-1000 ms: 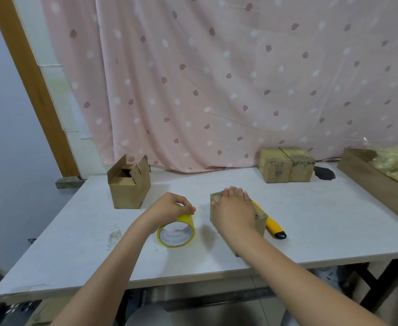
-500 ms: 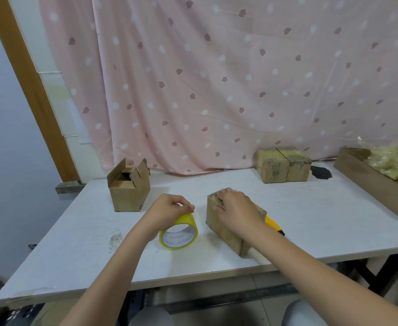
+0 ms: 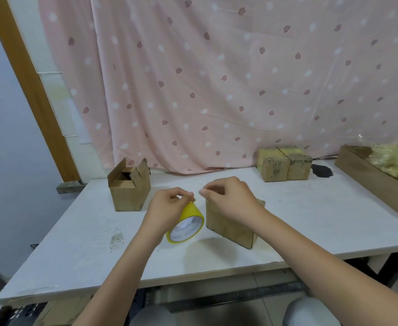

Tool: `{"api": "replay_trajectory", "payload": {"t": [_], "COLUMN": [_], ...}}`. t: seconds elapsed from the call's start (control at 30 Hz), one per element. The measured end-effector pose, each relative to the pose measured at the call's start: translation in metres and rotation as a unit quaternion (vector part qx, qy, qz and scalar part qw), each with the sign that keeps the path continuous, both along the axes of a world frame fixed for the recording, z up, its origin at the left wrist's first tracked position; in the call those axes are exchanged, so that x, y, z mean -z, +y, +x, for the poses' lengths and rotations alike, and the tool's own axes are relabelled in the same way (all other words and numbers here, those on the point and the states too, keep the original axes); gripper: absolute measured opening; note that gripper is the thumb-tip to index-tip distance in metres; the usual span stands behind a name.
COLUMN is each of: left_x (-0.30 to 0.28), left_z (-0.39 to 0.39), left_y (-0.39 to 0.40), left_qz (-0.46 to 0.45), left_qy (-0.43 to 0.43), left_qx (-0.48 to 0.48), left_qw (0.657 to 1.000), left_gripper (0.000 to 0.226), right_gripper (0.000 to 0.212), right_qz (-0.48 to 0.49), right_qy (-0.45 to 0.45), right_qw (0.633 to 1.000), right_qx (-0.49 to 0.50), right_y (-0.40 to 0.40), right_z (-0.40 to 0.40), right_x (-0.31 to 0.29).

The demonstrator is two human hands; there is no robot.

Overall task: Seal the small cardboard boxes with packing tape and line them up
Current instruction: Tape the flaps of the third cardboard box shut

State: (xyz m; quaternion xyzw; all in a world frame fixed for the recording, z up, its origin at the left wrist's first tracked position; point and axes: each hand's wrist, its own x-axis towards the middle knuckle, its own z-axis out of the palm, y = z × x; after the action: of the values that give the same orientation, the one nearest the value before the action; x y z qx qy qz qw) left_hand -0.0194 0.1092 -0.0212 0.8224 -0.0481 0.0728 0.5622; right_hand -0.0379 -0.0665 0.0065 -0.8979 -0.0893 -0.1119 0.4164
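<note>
Now we grip tape roll in left hand on counter; right hand pinches toward tape end, nothing clearly held. Box sits just right of roll. Find end, peel straight, keep roll steady.

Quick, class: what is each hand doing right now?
Left hand: grips the yellow tape roll.
Right hand: fingers curled above the cardboard box; whether it pinches the tape end cannot be told.
</note>
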Motion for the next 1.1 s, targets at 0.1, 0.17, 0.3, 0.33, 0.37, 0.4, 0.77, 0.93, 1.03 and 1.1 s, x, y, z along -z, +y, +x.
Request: {"api": "replay_trajectory", "payload": {"t": [0.1, 0.17, 0.3, 0.33, 0.37, 0.4, 0.77, 0.93, 1.03, 1.1], "left_x": [-0.007, -0.010, -0.012, -0.014, -0.014, -0.015, -0.021, -0.022, -0.019, -0.015], "left_z": [-0.007, -0.011, -0.016, -0.018, -0.020, -0.022, -0.027, -0.023, -0.022, -0.019], "left_y": [-0.004, -0.007, -0.006, -0.004, -0.003, -0.002, -0.003, -0.011, -0.013, -0.014], "left_qz": [0.014, 0.025, 0.065, 0.062, 0.048, 0.030, -0.011, 0.014, 0.072, 0.054], "left_qy": [-0.010, -0.018, -0.025, -0.016, -0.003, 0.012, 0.012, -0.003, -0.033, -0.020], "left_qx": [0.007, 0.008, 0.019, 0.030, 0.046, 0.064, 0.064, 0.007, -0.028, -0.024], "left_qw": [1.000, 0.999, 0.997, 0.997, 0.998, 0.997, 0.998, 1.000, 0.996, 0.998], "left_gripper": [0.021, 0.021, 0.015, 0.012, 0.012, 0.014, 0.032, 0.048, 0.055, 0.060], "right_gripper": [0.020, 0.012, 0.006, 0.006, 0.006, 0.006, 0.019, 0.019, 0.016, 0.016], "right_qz": [0.039, 0.095, 0.093, 0.094, 0.100, 0.106, 0.144, 0.145, 0.145, 0.139], "right_qy": [0.098, 0.119, 0.096, 0.103, 0.114, 0.127, 0.215, 0.222, 0.213, 0.207], "right_qw": [0.994, 0.988, 0.991, 0.990, 0.988, 0.986, 0.965, 0.964, 0.966, 0.968], "right_qx": [-0.021, -0.013, 0.012, 0.013, 0.010, 0.006, -0.031, -0.028, -0.017, -0.004], "right_y": [0.006, 0.007, 0.005, 0.002, -0.001, -0.005, -0.029, -0.034, -0.040, -0.044], "right_z": [0.004, 0.005, 0.003, 0.004, 0.005, 0.007, 0.017, 0.019, 0.024, 0.028], "right_x": [-0.005, -0.005, -0.009, -0.011, -0.014, -0.017, -0.049, -0.053, -0.055, -0.056]}}
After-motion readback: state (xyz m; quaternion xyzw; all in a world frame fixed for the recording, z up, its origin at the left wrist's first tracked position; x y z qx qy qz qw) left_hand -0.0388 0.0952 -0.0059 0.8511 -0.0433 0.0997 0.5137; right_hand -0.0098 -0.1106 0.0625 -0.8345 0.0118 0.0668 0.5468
